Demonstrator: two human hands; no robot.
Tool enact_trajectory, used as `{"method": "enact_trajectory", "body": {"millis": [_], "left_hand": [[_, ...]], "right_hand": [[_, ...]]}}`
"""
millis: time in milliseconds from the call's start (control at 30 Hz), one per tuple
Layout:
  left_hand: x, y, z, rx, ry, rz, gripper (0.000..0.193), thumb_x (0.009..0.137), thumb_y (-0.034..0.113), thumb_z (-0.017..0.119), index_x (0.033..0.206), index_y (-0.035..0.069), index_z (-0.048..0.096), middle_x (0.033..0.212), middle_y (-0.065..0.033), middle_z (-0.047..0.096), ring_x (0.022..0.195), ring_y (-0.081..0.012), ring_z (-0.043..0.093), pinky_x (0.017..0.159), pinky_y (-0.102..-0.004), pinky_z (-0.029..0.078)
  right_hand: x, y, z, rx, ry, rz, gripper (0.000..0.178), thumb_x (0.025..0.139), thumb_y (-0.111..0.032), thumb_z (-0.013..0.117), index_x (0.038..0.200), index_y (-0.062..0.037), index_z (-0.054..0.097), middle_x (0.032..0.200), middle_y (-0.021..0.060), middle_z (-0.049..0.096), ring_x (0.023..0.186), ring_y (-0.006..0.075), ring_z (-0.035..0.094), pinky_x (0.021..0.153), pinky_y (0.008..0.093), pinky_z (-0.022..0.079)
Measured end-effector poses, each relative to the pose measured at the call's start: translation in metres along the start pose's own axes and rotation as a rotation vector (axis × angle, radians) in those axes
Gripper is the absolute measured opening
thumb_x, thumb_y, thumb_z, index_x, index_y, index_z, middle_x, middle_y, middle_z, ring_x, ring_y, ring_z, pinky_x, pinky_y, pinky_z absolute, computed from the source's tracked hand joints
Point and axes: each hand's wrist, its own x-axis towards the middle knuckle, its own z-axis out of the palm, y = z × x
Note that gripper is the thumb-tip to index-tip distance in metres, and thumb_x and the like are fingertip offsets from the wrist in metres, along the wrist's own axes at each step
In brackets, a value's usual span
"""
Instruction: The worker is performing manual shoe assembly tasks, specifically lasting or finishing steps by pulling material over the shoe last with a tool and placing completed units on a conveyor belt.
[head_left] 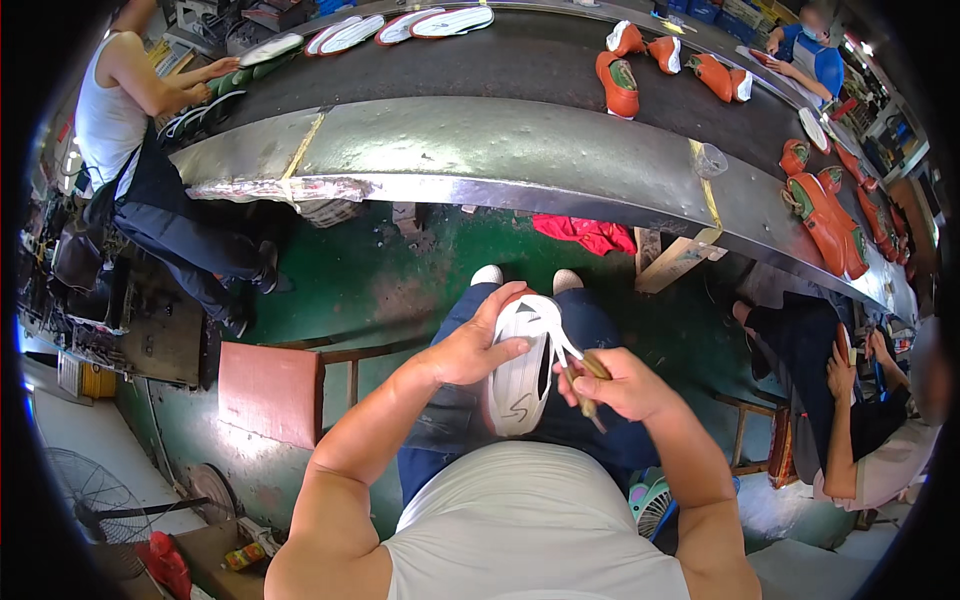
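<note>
Left hand [470, 335]: gripped the white sole [518, 390] by its upper left edge, thumb across its face.
Right hand [622, 385]: closed around a brass-coloured tool [588, 386] beside the sole's right edge.
White strip [562, 342]: ran from the sole's top toward the tool.
Sole's place: above the lap, between both hands.
Open room: green floor [350, 270] lay between the feet and the worktop [450, 140], whose metal front edge curved across ahead.
Left side: a pink-topped stool [268, 390] stood near.
Right side: a co-worker [880, 455] sat well apart.
</note>
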Motion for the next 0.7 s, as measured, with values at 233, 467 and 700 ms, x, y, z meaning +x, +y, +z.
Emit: {"method": "enact_trajectory", "body": {"millis": [233, 467, 700], "left_hand": [[0.005, -0.023, -0.01, -0.165, -0.03, -0.063, 0.065, 0.106, 0.022, 0.052, 0.158, 0.01, 0.014, 0.146, -0.0106, 0.046, 0.135, -0.0206, 0.041, 0.115, -0.0343, 0.03], [0.011, -0.01, -0.006, 0.042, -0.044, -0.184, 0.072, 0.105, 0.023, 0.053, 0.159, 0.01, 0.007, 0.143, -0.0133, 0.049, 0.133, -0.0216, 0.045, 0.113, -0.0351, 0.033], [0.017, -0.016, -0.01, -0.098, -0.142, -0.188, 0.086, 0.097, 0.018, 0.064, 0.158, 0.009, 0.004, 0.142, -0.0185, 0.049, 0.132, -0.0283, 0.048, 0.113, -0.0357, 0.035]], "right_hand": [[-0.003, 0.024, 0.029, 0.428, 0.041, 0.012, 0.03, 0.1, -0.015, 0.06, 0.124, 0.0042, 0.058, 0.108, 0.0096, 0.066, 0.099, 0.0154, 0.063, 0.08, 0.0311, 0.051], [0.001, -0.022, 0.014, -0.46, 0.121, -0.017, 0.021, 0.095, -0.012, 0.062, 0.11, 0.0018, 0.057, 0.097, 0.0209, 0.066, 0.091, 0.0364, 0.067, 0.077, 0.0429, 0.051], [0.027, 0.012, -0.005, 0.357, -0.081, 0.02, 0.022, 0.099, -0.016, 0.06, 0.112, 0.0017, 0.065, 0.091, 0.0059, 0.068, 0.083, 0.0113, 0.063, 0.074, 0.0281, 0.051]]}}
